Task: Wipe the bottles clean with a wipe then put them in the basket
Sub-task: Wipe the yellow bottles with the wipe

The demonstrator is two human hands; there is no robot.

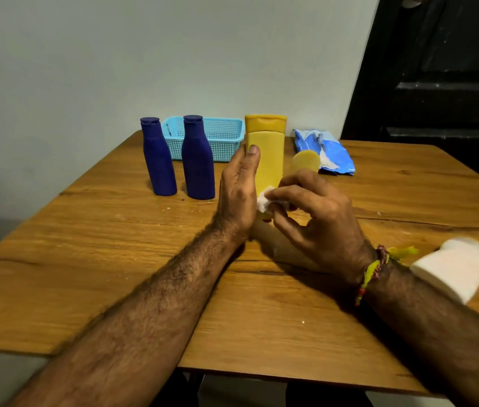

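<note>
Fingers of the left hand [239, 186] curled around the upright yellow bottle [267, 151]; the right hand [317, 212] pinched a white wipe [264, 202] against its base.

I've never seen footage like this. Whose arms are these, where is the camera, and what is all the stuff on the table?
There is no machine here: a person wears a camera on the head, so you look forward and down along their own arms. The left hand steadies a tall yellow bottle standing on the wooden table. The right hand pinches a small white wipe against the bottle's lower part. Two blue bottles stand to the left, in front of a light blue basket. To the right lie a blue wipe packet and a second yellow bottle, mostly hidden. A white folded wipe lies near the right wrist.
</note>
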